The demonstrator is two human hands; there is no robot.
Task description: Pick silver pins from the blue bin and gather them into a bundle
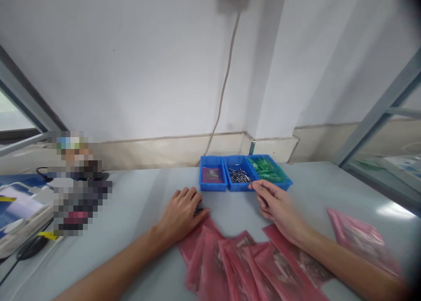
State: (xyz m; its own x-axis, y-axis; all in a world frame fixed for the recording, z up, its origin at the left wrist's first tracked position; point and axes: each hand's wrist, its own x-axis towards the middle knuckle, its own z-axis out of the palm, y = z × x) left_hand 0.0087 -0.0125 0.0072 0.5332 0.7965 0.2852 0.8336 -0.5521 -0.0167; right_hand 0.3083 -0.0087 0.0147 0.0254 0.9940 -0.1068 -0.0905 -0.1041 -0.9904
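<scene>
My left hand [183,213] lies on the table with its fingers curled, at the upper end of a row of pink plastic bags [213,263]. Small dark pieces show between its thumb and fingers, too small to name. In the air at the front edge of the blue bins, my right hand [274,202] has thumb and index finger pinched together; whatever is between the tips is too small to make out. Closest to those fingertips is the middle blue bin [241,187], which holds many thin metal pieces [239,175] that look like screws or pins.
A left blue bin [213,188] holds a pink bag; a right one [288,183] holds green packets [268,169]. Another filled pink bag [360,237] lies at the right. Cables and a black mouse [32,248] are at the left. A wall stands behind the table.
</scene>
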